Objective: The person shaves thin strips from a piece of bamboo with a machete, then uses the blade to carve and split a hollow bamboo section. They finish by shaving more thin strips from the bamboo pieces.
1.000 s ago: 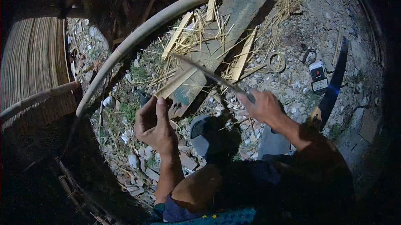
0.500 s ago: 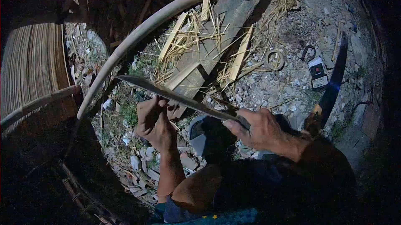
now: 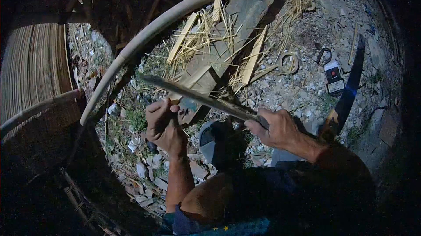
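My right hand (image 3: 280, 128) is closed around the near end of a long knife (image 3: 197, 95), its thumb lying along it. The grey blade slants up and left across the view, narrowing toward its far end; the handle is hidden. Below the blade's middle, my left hand (image 3: 166, 124) is raised with thumb and fingers pinched together. A small yellowish bit shows at its fingertips, too small to name, close under the blade. Behind the blade lies a worn plank (image 3: 237, 30) with a wooden block (image 3: 199, 80) on it.
Straw (image 3: 204, 36) and split wood strips (image 3: 254, 56) lie around the plank. To the right are a tape roll (image 3: 288, 63), a small black-and-white device (image 3: 334, 76) and a dark curved blade (image 3: 353, 78). A thick curved pole (image 3: 131, 47) arcs at left beside a slatted bundle (image 3: 37, 69).
The knife has shifted right and slightly down, its far end drawn back toward me. My right hand moved a little right; the left stays pinched near the blade, with a yellowish bit now showing.
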A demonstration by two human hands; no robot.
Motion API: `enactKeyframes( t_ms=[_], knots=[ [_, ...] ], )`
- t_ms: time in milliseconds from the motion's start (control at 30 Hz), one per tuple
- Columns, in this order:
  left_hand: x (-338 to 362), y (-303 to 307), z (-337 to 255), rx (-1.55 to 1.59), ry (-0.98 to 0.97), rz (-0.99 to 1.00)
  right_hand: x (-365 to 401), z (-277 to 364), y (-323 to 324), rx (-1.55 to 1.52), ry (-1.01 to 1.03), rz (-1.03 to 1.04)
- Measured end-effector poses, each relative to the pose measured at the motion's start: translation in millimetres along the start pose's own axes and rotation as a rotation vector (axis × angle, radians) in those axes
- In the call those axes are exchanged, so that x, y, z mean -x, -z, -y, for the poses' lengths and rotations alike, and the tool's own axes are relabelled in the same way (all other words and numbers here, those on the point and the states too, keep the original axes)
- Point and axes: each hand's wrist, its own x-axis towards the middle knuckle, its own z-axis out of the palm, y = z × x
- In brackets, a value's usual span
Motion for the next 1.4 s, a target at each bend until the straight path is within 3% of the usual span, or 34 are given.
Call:
enactKeyframes(
  t_ms=[67, 100, 267, 367, 533, 633, 700, 767, 900, 1067, 1100, 1233, 1300, 1400],
  knots=[
    [-3, 0, -3, -0.040, 0.027, -0.015, -3, -19, -10, 0.098, -0.023, -0.021],
    [-3, 4, 3, -0.056, 0.010, -0.019, -11, -29, -14, 0.119, -0.226, 0.029],
    [-12, 10, 6, -0.147, -0.012, -0.041, -6, -36, -5, 0.121, -0.149, 0.058],
    [-11, 8, 9, -0.089, -0.072, -0.009, -18, -66, -4, 0.268, -0.255, 0.022],
    [-14, 4, 1, -0.081, -0.039, -0.003, -7, -38, 4, 0.222, -0.174, -0.017],
    [-10, -1, 0, -0.092, -0.007, -0.146, 0, 13, 10, -0.016, -0.204, 0.063],
    [-10, -7, -8, -0.072, 0.019, -0.172, 0, 31, 6, -0.050, 0.054, 0.024],
    [-8, -11, -12, -0.084, 0.139, -0.277, -6, 29, -3, -0.059, 0.070, 0.006],
    [-7, 0, -6, -0.048, 0.203, -0.341, -15, 36, -16, -0.066, 0.102, -0.001],
    [0, 7, -3, -0.110, 0.211, -0.336, -19, 13, -14, 0.152, 0.109, -0.006],
    [-2, 6, -2, -0.069, 0.227, -0.357, -24, 8, -9, 0.175, -0.058, 0.075],
    [-9, 4, -2, 0.004, 0.237, -0.344, -22, 6, -4, 0.128, -0.081, 0.052],
    [-6, 5, 0, 0.020, 0.248, -0.331, -18, 1, -4, 0.145, 0.029, -0.006],
    [-11, 6, 3, 0.008, 0.228, -0.338, -30, -21, -10, 0.273, -0.058, -0.001]
  ],
)
